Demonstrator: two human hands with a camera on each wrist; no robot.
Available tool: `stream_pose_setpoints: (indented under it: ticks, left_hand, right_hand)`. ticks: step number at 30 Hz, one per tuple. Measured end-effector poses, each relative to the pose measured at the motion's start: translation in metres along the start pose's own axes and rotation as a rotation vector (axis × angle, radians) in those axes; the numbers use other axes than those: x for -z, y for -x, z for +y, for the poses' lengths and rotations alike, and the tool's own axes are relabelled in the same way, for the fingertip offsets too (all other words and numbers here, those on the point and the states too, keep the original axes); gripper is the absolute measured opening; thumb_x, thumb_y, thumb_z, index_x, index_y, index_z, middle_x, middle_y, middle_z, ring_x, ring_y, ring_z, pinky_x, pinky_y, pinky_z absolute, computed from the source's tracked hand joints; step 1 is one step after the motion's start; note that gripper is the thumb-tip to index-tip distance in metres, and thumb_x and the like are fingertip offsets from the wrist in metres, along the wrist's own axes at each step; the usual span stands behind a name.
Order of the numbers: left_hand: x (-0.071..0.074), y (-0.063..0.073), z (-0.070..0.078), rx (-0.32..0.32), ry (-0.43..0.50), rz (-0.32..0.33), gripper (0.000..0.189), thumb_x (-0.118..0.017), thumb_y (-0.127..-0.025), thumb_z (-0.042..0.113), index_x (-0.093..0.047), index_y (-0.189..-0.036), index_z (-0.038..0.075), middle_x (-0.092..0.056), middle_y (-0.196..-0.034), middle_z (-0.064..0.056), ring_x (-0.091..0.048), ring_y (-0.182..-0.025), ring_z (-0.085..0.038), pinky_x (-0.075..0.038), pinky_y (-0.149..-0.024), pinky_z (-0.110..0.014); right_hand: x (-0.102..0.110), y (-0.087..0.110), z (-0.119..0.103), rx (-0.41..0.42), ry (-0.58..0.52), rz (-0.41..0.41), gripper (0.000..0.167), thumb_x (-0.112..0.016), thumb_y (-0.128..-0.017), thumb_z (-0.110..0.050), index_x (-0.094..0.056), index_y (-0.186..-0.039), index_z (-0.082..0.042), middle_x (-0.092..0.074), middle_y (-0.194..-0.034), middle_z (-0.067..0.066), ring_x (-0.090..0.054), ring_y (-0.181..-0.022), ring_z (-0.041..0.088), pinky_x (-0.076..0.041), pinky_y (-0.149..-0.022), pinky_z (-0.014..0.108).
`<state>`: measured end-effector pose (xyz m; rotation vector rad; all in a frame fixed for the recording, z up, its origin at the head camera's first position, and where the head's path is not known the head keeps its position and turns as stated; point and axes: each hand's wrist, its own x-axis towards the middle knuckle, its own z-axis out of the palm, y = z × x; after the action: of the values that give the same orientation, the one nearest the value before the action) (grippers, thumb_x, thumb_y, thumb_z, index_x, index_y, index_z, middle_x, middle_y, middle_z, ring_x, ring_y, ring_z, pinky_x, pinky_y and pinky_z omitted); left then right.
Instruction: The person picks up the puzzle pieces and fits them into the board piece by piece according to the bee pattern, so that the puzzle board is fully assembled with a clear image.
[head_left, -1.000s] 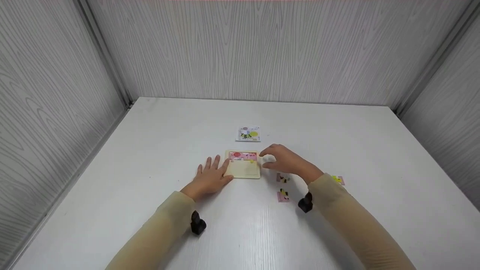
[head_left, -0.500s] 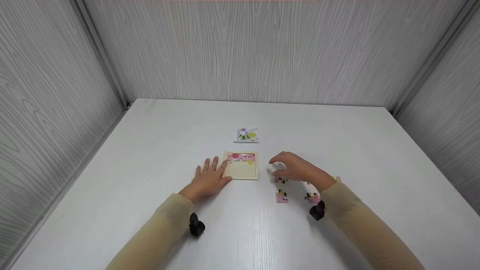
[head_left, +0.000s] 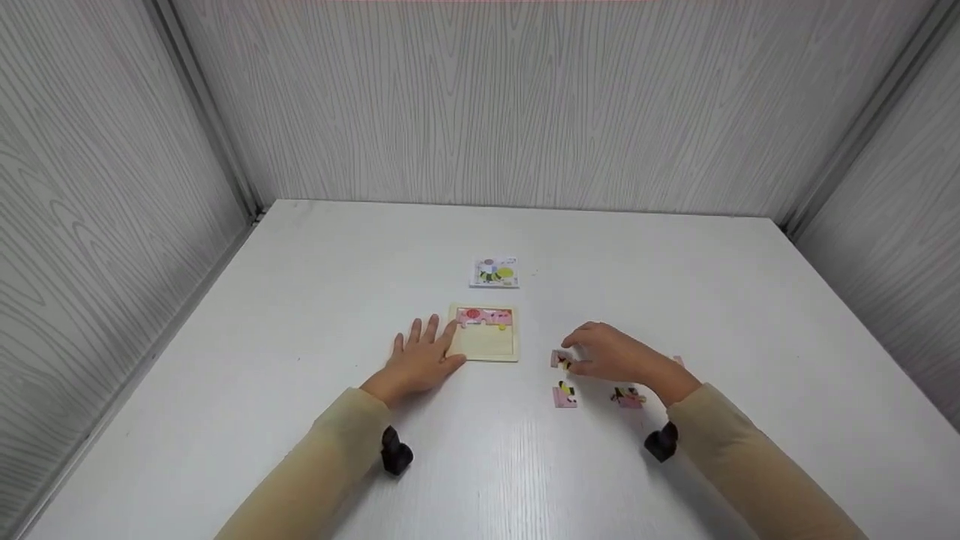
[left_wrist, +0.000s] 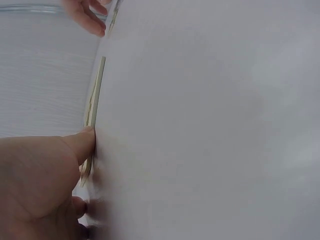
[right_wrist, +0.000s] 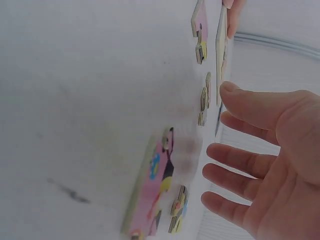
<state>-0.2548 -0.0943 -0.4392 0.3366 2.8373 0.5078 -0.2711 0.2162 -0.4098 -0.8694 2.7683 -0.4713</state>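
My left hand (head_left: 418, 360) rests with spread fingers at the left edge of a shallow wooden puzzle board (head_left: 487, 346); its thumb (left_wrist: 85, 142) touches the board's rim in the left wrist view. Pink pieces fill the board's top row, and bare wood shows below. To the right, my right hand (head_left: 626, 358) hovers over the table, fingers loosely bent and apart, nothing between them. Its fingertips are near a pink puzzle piece (head_left: 557, 358) with black and yellow marks. Another piece (head_left: 565, 397) lies nearer me, and one more piece (head_left: 628, 397) lies below the right hand.
A small square picture card (head_left: 494, 273) with a bee lies beyond the board. A pink piece (head_left: 678, 360) shows partly behind the right wrist. Grey wood-grain panels (head_left: 480, 105) stand at the back and both sides of the white table (head_left: 337, 262).
My right hand has moved away from the board, rightward and toward me, to the loose pieces. Pieces under its forearm have come into sight. The left hand has stayed at the board.
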Motion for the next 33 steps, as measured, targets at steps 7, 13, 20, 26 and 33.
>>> stream_pose_setpoints:
  ticks: [7,13,20,26,33]
  left_hand:
    - [0.001,0.000,0.000,0.006,-0.003,-0.001,0.070,-0.037,-0.097,0.049,-0.011,-0.150,0.012,0.000,-0.155,-0.015,0.007,-0.139,-0.036,0.001,-0.107,-0.056]
    - [0.000,0.000,-0.002,0.000,0.002,0.000,0.070,-0.036,-0.097,0.049,-0.011,-0.151,0.013,0.002,-0.155,-0.014,0.008,-0.139,-0.036,0.002,-0.107,-0.056]
    - [0.000,0.000,-0.002,-0.003,-0.015,-0.005,0.069,-0.036,-0.097,0.049,-0.011,-0.150,0.013,0.000,-0.154,-0.015,0.007,-0.139,-0.037,0.001,-0.107,-0.057]
    - [-0.001,0.001,-0.002,-0.007,-0.022,0.003,0.069,-0.037,-0.097,0.047,-0.013,-0.150,0.011,-0.001,-0.154,-0.017,0.005,-0.139,-0.038,0.000,-0.106,-0.059]
    - [0.000,0.000,-0.001,-0.004,-0.013,-0.006,0.070,-0.036,-0.097,0.049,-0.011,-0.150,0.012,0.001,-0.154,-0.015,0.007,-0.139,-0.037,0.002,-0.106,-0.057]
  right_hand:
    - [-0.002,0.008,0.002,-0.007,-0.013,0.019,0.035,-0.066,-0.087,-0.018,-0.061,-0.117,-0.001,-0.055,-0.120,0.013,-0.047,-0.116,0.031,-0.038,-0.095,0.045]
    - [-0.005,0.007,0.005,-0.003,0.000,0.047,0.031,-0.067,-0.086,-0.018,-0.063,-0.113,-0.003,-0.056,-0.119,0.013,-0.047,-0.116,0.032,-0.038,-0.095,0.046]
    - [-0.011,0.004,0.006,-0.035,0.015,0.048,0.029,-0.070,-0.084,-0.020,-0.064,-0.110,-0.009,-0.052,-0.119,0.014,-0.043,-0.117,0.033,-0.038,-0.095,0.047]
    - [-0.013,0.003,0.005,-0.031,0.020,0.062,0.027,-0.071,-0.083,-0.022,-0.064,-0.108,-0.011,-0.051,-0.117,0.012,-0.043,-0.115,0.033,-0.040,-0.092,0.045]
    - [-0.014,0.001,0.004,-0.042,0.028,0.099,0.020,-0.071,-0.083,-0.021,-0.063,-0.100,-0.012,-0.052,-0.115,0.010,-0.045,-0.112,0.030,-0.041,-0.091,0.043]
